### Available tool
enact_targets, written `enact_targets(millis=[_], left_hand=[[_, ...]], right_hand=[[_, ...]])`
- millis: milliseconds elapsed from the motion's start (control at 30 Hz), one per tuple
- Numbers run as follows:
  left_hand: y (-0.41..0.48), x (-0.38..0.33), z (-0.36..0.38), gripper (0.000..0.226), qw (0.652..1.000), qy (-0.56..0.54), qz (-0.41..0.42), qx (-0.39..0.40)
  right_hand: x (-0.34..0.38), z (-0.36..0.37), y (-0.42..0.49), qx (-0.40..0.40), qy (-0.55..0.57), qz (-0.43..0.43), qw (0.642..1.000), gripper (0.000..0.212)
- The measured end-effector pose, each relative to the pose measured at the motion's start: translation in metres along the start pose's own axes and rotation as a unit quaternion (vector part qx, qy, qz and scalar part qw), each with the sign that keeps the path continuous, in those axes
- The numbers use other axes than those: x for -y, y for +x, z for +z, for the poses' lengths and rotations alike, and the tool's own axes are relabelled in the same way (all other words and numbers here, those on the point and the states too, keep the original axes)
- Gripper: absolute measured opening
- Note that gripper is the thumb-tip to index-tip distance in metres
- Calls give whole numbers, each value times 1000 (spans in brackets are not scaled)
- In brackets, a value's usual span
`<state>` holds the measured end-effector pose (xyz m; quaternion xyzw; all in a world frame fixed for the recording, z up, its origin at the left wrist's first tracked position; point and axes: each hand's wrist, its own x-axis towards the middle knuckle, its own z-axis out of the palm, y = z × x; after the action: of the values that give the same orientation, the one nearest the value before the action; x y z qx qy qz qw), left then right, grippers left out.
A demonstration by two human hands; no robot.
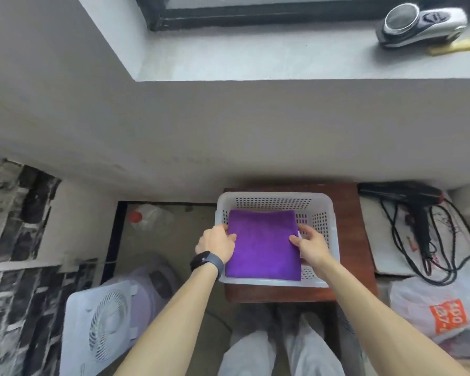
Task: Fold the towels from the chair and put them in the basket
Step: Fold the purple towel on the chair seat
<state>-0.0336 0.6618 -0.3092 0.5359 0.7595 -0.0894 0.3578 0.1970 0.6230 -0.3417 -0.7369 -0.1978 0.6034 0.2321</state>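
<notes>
In the white basket [277, 196], gripping side edges of the purple towel [263, 245] with left hand [217, 242] and right hand [311, 245].

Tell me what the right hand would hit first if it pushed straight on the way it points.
The purple towel: the right hand grips its right edge and points inward across it, inside the white basket. Depth beyond the towel is unclear.

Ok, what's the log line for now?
purple towel: folded, in basket | left hand: grips towel | right hand: grips towel
</notes>
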Motion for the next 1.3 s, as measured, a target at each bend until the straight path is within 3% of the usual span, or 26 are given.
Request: enact_targets(millis=[200, 400, 467, 567, 633, 733, 800, 900, 1033, 1300], left_hand=[[6, -13, 10, 35, 989, 132, 46, -49], [3, -9, 15, 52, 974, 191, 88, -81], [-1, -4, 18, 55, 957, 223, 145, -116], [0, 1, 16, 55, 902, 275, 297, -152], [8, 2, 13, 65, 876, 311, 360, -83], [24, 1, 8, 98, 847, 382, 369, 28], [33, 5, 8, 114, 825, 438, 354, 46], [39, 6, 16, 122, 827, 462, 315, 46], [44, 2, 31, 129, 833, 479, 274, 46], [61, 0, 49, 129, 816, 526, 237, 42]], right_hand=[[-14, 6, 25, -8, 21, 16, 1000, 43], [-10, 10, 28, 13, 44, -3, 999, 42], [-12, 9, 25, 7, 38, -8, 999, 50], [-18, 6, 15, -65, -79, -65, 993, 61], [-22, 5, 3, -109, -188, -152, 964, 65], [-24, 13, -2, -77, -389, -314, 863, 74], [-27, 21, 9, -29, -496, -336, 800, 71], [-35, 23, 33, 10, -583, -302, 754, 70], [-44, 20, 53, 7, -622, -300, 723, 72], [-51, 27, 67, 3, -628, -272, 729, 69]])
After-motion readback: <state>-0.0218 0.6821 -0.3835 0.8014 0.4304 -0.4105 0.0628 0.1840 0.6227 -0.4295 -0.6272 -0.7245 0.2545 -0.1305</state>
